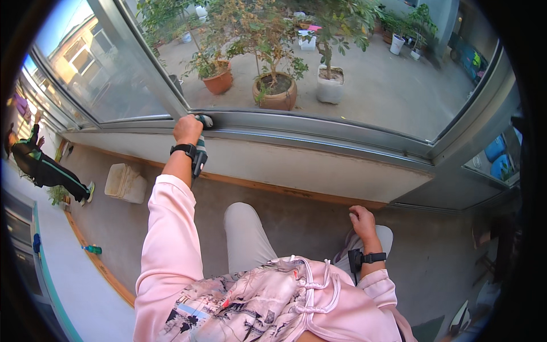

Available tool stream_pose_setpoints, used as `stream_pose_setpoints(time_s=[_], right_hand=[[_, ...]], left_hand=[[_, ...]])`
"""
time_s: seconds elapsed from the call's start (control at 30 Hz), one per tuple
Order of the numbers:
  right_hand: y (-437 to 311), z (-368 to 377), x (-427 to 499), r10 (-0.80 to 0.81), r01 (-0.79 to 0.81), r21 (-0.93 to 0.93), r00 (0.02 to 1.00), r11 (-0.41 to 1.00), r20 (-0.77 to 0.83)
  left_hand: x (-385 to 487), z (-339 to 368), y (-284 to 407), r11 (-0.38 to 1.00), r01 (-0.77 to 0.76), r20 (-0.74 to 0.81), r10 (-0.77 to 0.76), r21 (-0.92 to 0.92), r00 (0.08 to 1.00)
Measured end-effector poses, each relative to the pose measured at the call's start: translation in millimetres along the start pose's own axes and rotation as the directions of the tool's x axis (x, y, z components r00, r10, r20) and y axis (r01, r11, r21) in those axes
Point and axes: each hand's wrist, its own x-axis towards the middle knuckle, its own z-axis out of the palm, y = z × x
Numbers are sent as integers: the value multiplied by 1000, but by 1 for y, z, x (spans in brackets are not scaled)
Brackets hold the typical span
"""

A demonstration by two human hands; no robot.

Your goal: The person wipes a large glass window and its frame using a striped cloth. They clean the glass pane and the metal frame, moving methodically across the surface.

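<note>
My left hand (188, 128) is closed on a white and dark green striped cloth (204, 121) at the metal window frame (273, 124), by the foot of an upright. Part of the cloth hangs below the fist, beside my wrist. Behind it stands the large window pane (372, 85). My right hand (363, 220) hangs low near my right knee, its fingers curled loosely, with nothing seen in it. Both wrists wear black straps with small devices.
A whitish plastic bucket (126, 184) stands on the floor at left, near another person (47, 166) at the windows. A green bottle (93, 249) is by the left wall's wooden skirting. Potted plants (275, 92) stand beyond the glass. A low white wall (299, 164) runs under the window.
</note>
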Motion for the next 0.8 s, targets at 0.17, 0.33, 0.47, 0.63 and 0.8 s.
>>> stream_pose_setpoints(time_s=[0.17,0.33,0.47,0.63,0.8], right_hand=[[-3,-9,-5,-8,7,-8,999,1000,-35],[-14,-10,-5,-7,8,32,999,999,-41],[-19,-15,-5,-38,40,49,998,998,-49],[-36,-28,-8,-74,72,-28,995,997,-71],[-51,-30,-6,-203,211,81,974,974,-100]], left_hand=[[25,21,1,980,177,88,-169,-94,982],[19,13,19,989,145,162,-136,-40,977],[-17,4,76,999,15,229,-23,35,973],[-82,2,170,971,-239,258,226,22,939],[-155,4,273,860,-502,234,509,-93,828]])
